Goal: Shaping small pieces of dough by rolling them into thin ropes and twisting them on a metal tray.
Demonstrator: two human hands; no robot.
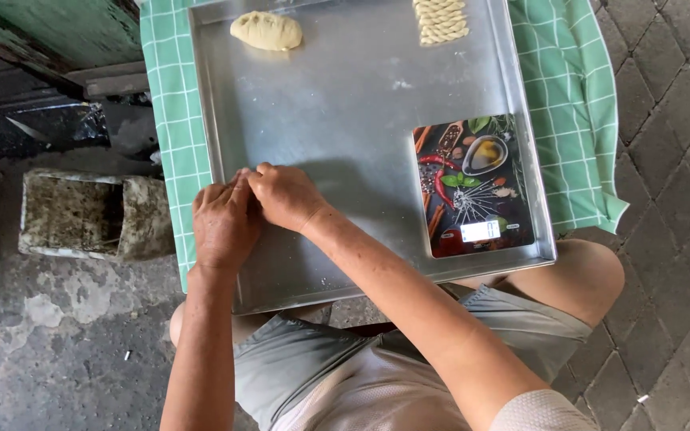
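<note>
Head view: hands (253, 211) together on tray (345, 120)

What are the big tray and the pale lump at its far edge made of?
The tray looks like bare metal, probably aluminium: dull silver-grey with a soft sheen and a folded rim. The pale lump looks like raw dough: matte, yellowish, smooth and rounded. Both hands rest together on the tray.
</note>
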